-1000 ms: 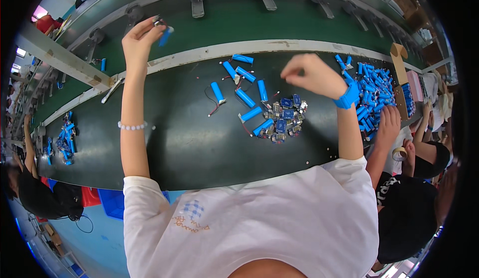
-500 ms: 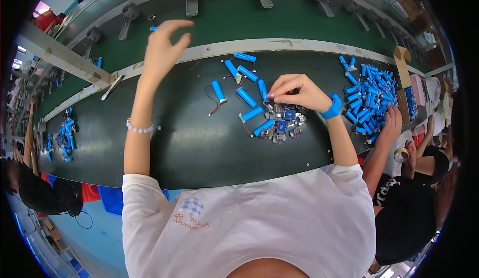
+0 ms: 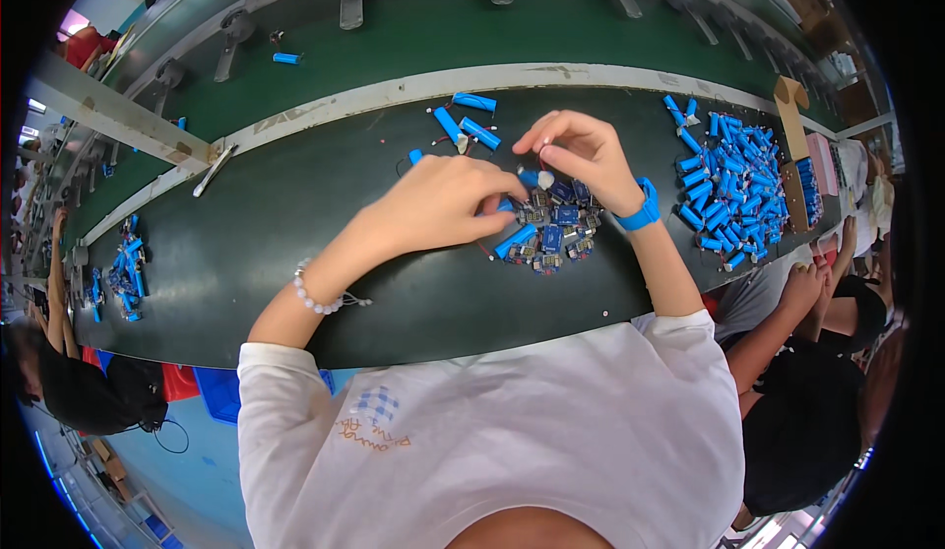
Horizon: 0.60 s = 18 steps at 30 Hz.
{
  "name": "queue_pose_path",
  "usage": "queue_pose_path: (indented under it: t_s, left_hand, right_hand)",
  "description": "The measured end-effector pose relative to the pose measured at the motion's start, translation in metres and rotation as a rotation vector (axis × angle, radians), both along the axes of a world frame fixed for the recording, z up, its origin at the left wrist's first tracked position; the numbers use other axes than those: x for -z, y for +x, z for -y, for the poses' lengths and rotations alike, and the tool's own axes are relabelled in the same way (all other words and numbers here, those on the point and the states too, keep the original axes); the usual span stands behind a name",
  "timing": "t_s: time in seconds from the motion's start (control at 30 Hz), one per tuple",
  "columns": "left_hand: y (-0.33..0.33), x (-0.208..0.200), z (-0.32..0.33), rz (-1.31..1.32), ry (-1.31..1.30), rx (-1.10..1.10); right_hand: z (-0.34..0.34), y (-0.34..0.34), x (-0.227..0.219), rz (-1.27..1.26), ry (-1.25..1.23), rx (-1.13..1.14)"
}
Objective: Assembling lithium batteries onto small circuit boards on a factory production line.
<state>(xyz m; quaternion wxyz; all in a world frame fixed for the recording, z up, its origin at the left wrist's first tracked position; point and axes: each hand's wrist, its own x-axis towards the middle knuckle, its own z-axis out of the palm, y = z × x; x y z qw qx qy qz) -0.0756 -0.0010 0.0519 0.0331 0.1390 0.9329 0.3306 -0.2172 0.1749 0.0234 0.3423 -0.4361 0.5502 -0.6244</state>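
1. Head view: your left hand (image 3: 438, 199) is in the middle of the frame, half curled, with its fingertips by a shiny blue tube with thin wires (image 3: 529, 177). You can't tell from here if it grips anything.
2. Your right hand (image 3: 588, 150), just right of the middle, has its finger and thumb bent close together. A thin red wire (image 3: 542, 163) shows at their tips, but whether they pinch it is hard to tell.
3. The work looks partway along: one blue tube (image 3: 286, 59) lies on the flat green belt (image 3: 423, 42), upper left.
4. Plenty seems left: three loose tubes (image 3: 475, 102) lie upper middle, and a big heap of blue tubes (image 3: 733, 185) sits at the right.
5. The tubes are smooth and round. Below your right hand, the pile of small square blue and silver boards (image 3: 563, 216) looks hard and bumpy.
6. Your dark table (image 3: 413, 303) is flat and a bit shiny.
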Motion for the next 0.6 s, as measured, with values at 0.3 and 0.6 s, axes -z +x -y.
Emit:
queue_pose_path:
  t_s: [0.3, 0.6]
  left_hand:
    - [-0.006, 0.030, -0.017, -0.195, 0.014, -0.078]
    - [-0.012, 0.006, 0.007, -0.137, 0.711, -0.257]
  right_hand:
    - [0.003, 0.018, -0.046, -0.409, -0.360, 0.416]
    - [0.030, 0.024, -0.095, -0.271, -0.350, 0.450]
